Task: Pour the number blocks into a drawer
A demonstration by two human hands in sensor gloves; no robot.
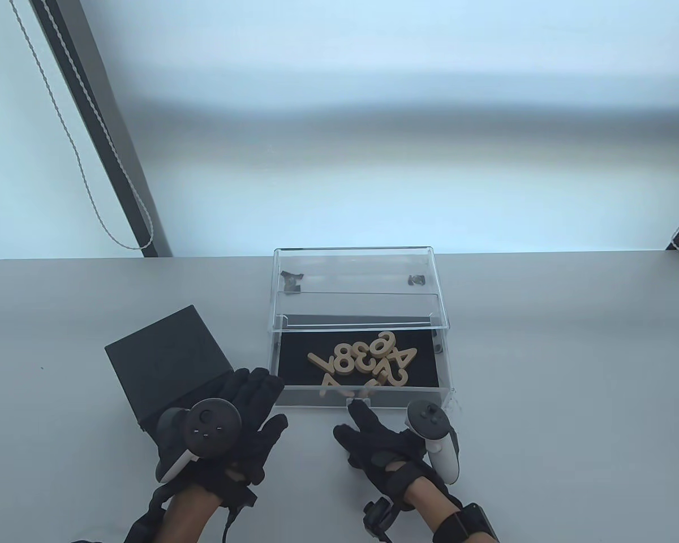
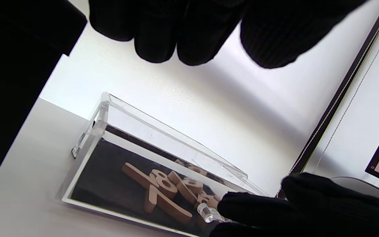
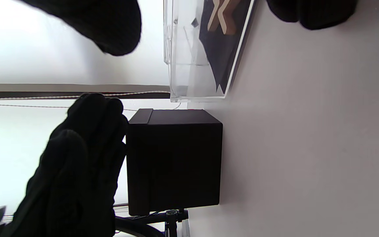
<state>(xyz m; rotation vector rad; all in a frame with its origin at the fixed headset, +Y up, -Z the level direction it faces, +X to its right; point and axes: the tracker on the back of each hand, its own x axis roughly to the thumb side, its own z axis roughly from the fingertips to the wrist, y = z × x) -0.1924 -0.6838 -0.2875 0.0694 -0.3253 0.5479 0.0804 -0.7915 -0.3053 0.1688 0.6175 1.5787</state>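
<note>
Table view: tan wooden number blocks (image 1: pixel 364 362) lie in the pulled-out clear acrylic drawer (image 1: pixel 360 396) on the grey desk (image 1: pixel 543 350). Left hand (image 1: pixel 243 418) – fingers spread, holding nothing – is beside a black box (image 1: pixel 167 356). Right hand (image 1: pixel 382 444) extends a finger to the drawer's knob (image 1: pixel 357 401). Left wrist view: that fingertip (image 2: pixel 239 205) touches the knob. Right wrist view: the box stands just beside the drawer.

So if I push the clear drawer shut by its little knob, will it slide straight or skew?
Probably slides easily: the drawer looks like rigid, smooth acrylic. The knob sits mid-front, so skew seems unlikely. The loose number blocks may shift on the dark liner.
</note>
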